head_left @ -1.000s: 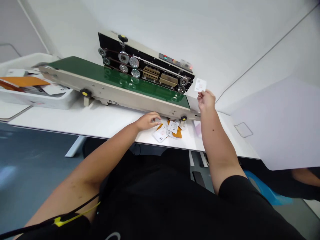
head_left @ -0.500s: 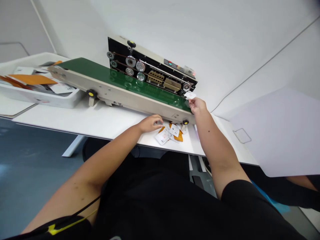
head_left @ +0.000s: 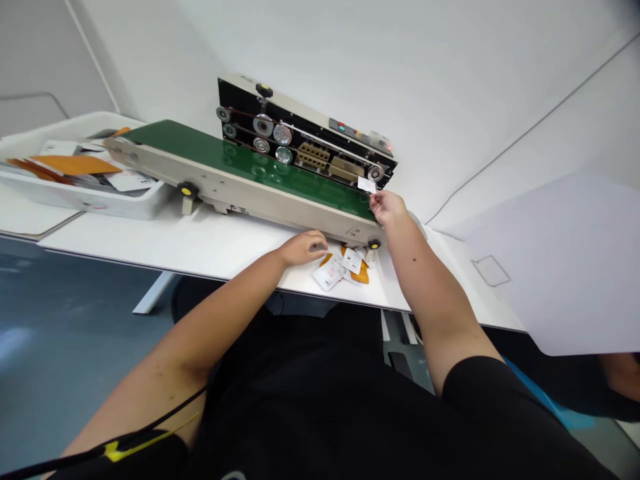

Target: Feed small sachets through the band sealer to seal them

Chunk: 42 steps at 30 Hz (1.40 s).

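Observation:
At the right end of the band sealing machine [head_left: 320, 143], my right hand [head_left: 389, 207] pinches the lower edge of a small white sachet [head_left: 367, 185]. The sachet stands upright against the machine's rollers, above the green conveyor belt [head_left: 200, 145]. My left hand [head_left: 304, 248] is at the table just in front of the conveyor, fingers loosely curved, thumb apart, nothing visible in it. Beside its fingertips lies a small pile of white and orange sachets [head_left: 329, 273].
A white bin [head_left: 125, 205] of white and orange sachets stands under the belt's left end. Black knobs [head_left: 188, 190] stick out from the conveyor's side. The white table [head_left: 215, 247] has its front edge close to my body. At the right, a pale panel [head_left: 565, 267] rises; part of another person's arm [head_left: 623, 375] shows below it.
My right hand has moved a little left with the sachet, which now sits further along the rollers. My left hand has stayed by the pile. The view has shifted slightly.

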### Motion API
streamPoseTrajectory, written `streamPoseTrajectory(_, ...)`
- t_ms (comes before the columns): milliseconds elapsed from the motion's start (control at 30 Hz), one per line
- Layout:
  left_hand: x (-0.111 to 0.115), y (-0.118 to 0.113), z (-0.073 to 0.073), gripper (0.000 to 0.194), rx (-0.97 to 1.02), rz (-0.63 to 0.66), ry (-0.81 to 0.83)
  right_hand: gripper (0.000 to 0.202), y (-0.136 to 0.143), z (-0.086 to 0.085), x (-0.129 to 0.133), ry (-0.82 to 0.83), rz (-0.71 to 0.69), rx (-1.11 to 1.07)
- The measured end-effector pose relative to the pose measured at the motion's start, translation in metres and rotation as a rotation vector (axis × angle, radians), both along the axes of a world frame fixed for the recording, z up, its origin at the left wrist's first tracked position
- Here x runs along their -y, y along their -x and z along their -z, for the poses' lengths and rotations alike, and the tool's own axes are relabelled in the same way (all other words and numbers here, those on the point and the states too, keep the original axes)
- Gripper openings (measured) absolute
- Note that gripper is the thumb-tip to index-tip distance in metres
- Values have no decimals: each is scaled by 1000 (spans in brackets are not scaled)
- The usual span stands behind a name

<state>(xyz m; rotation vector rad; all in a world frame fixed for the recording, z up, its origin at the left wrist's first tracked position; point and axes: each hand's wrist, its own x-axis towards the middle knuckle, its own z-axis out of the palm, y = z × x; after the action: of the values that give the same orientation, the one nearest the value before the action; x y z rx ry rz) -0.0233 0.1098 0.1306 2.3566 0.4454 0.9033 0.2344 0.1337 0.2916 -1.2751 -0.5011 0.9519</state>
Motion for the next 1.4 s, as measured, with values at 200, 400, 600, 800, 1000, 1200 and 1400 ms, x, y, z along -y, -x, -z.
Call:
streamPoseTrajectory(200,8,2,-6,41,-104,126,28,21,9,30,50,-343,134,448)
streamPoseTrajectory(400,18,3,-9,77,-310,415,-1,38,41,131,153,-381,-226,1147)
streamPoseTrajectory(600,19,0,-4,42,-238,474,135,58,30,171,177,-390,-481,1483)
streamPoseTrajectory(800,19,-1,-6,22,4,263,344,48,32,176,172,-253,-462,1534)
streamPoseTrajectory(1000,15,-4,-2,28,78,26,377,35,30,182,173,-248,-177,1479)
streamPoseTrajectory(1200,12,-10,1,20,84,-55,205,30,30,178,174,-186,-186,1440)
streamPoseTrajectory(1400,3,-13,5,34,235,-72,594,34,33,178,177,-197,-174,1437)
